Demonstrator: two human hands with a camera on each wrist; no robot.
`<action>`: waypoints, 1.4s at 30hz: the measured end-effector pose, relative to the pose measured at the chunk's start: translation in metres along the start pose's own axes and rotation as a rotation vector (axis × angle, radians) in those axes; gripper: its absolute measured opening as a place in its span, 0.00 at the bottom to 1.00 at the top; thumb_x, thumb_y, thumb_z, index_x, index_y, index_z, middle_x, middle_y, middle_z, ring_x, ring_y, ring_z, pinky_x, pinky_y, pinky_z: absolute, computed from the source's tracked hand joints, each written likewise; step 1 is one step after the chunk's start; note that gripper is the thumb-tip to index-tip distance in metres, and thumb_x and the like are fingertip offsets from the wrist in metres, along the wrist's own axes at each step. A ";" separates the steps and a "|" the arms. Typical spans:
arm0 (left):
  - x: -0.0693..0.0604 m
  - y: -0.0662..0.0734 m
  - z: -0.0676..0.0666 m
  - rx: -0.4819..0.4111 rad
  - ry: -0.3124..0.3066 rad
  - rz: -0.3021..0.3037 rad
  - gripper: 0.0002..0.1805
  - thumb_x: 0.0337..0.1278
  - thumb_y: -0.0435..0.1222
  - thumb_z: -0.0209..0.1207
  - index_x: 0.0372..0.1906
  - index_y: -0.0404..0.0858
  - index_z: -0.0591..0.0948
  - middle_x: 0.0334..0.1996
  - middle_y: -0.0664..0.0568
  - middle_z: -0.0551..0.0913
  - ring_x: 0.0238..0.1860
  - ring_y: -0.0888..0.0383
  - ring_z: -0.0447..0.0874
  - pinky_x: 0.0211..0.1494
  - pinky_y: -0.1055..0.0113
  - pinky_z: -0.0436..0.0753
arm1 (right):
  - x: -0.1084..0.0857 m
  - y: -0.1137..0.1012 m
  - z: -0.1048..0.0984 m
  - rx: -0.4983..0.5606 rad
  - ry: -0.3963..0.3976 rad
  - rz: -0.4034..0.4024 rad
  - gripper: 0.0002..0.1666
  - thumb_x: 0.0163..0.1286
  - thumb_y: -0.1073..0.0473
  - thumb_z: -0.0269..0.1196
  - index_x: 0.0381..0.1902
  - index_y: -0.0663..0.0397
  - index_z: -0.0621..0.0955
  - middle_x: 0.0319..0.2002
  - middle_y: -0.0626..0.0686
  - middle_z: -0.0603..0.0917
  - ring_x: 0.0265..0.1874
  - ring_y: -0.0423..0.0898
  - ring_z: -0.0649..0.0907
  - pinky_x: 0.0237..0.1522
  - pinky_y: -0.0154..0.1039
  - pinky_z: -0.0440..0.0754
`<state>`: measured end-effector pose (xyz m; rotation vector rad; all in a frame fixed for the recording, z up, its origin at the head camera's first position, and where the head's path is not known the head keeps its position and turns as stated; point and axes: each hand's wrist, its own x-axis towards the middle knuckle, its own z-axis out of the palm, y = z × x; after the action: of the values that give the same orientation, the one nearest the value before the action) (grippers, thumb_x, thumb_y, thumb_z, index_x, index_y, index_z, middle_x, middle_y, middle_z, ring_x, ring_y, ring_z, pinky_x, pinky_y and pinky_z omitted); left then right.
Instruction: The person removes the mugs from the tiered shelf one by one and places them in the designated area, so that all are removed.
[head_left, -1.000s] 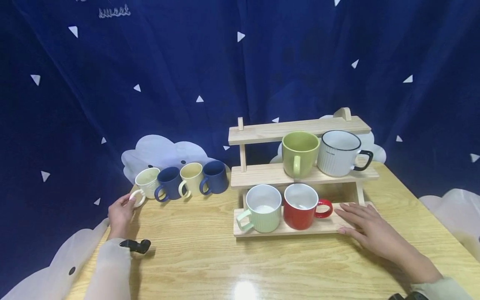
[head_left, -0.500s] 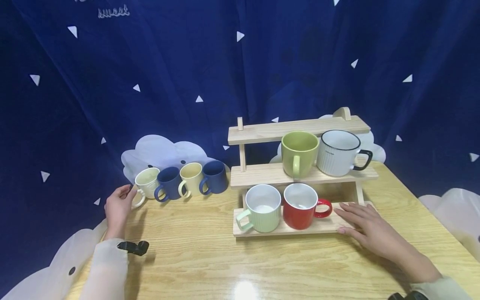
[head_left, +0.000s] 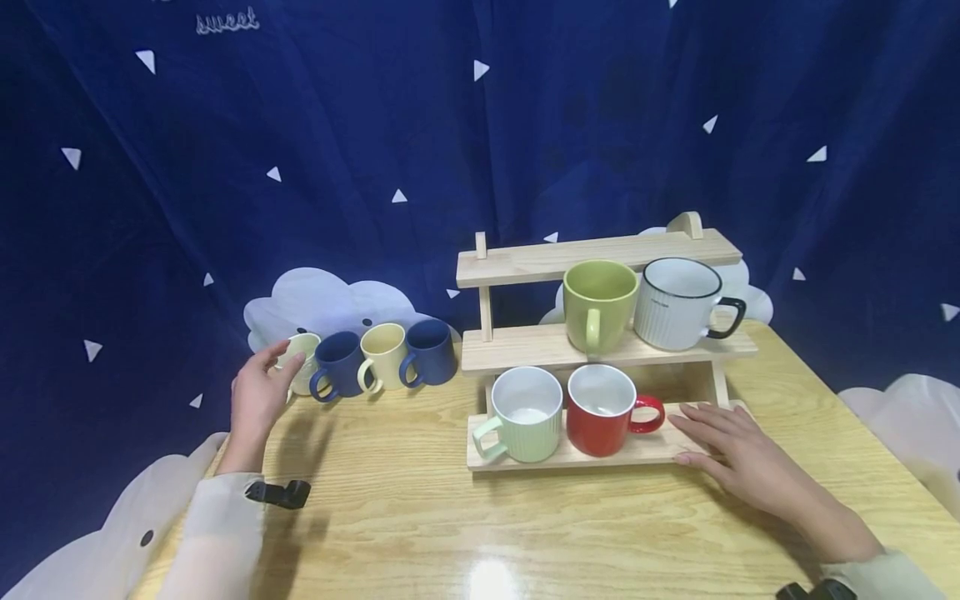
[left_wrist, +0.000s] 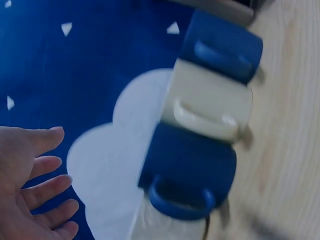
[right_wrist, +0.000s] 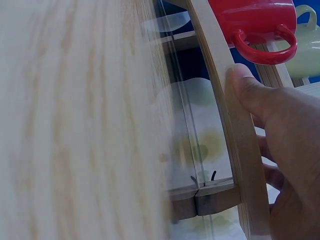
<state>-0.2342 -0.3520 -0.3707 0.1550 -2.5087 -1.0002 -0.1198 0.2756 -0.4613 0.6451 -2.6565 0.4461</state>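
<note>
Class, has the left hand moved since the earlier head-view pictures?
Yes: against the pale mug at the row's left end, the left hand has moved rightward and now covers part of the mug's body.

Left grip (head_left: pixel 262 390) hovers relaxed; right grip (head_left: pixel 737 457) rests palm down.

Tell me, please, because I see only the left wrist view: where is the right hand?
Observer: The right hand rests on the right end of the lowest shelf.
Operator: Thank you. May I know which mugs stand on that shelf?
Observer: Two: a light green mug and a red mug, the red one nearer to the right hand.
Operator: And which mugs are on the shelf above it?
Observer: An olive green mug and, to its right, a white mug with a black handle.
</note>
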 end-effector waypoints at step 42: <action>-0.074 0.186 0.077 -0.034 -0.261 0.541 0.34 0.61 0.54 0.62 0.67 0.43 0.73 0.62 0.48 0.76 0.64 0.48 0.71 0.66 0.49 0.71 | 0.001 0.000 -0.002 0.003 -0.007 0.000 0.32 0.63 0.46 0.69 0.62 0.50 0.79 0.60 0.61 0.78 0.61 0.65 0.72 0.69 0.66 0.52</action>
<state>-0.1902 -0.1485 -0.3203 -0.6691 -2.5366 -0.8708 -0.1198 0.2762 -0.4593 0.6484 -2.6629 0.4487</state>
